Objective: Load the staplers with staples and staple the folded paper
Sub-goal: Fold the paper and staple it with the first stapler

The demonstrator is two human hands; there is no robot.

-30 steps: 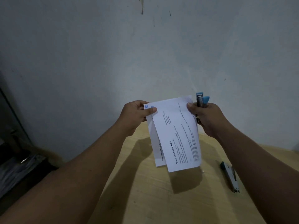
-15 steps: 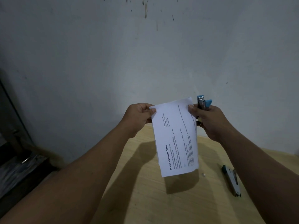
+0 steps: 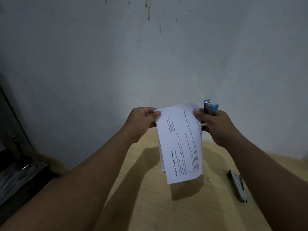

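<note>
Holding the folded paper (image 3: 180, 144) up in the air above the wooden table (image 3: 150, 205), the person has it by its two top corners, so that the printed sheet hangs down with its heading "Printer Information Report" running sideways along the left part. The left hand (image 3: 141, 121) pinches the top left corner between thumb and curled fingers, while the right hand (image 3: 215, 125) pinches the top right corner with its thumb and at the same time grips the blue stapler (image 3: 210, 109), whose blue-capped end sticks up above the knuckles just beside the paper's edge. A second, dark green stapler (image 3: 237, 186) lies flat on the table at the near right, well apart from the sheet, with a small bright bit, perhaps loose staples (image 3: 208, 180), just to its left. As a judgement, the folding looks done and the sheet is being squared up for stapling; whether either stapler is already loaded cannot be told, and no staple shows in the paper, so the stapling itself seems still to come, likely at the top right corner nearest the blue stapler
</note>
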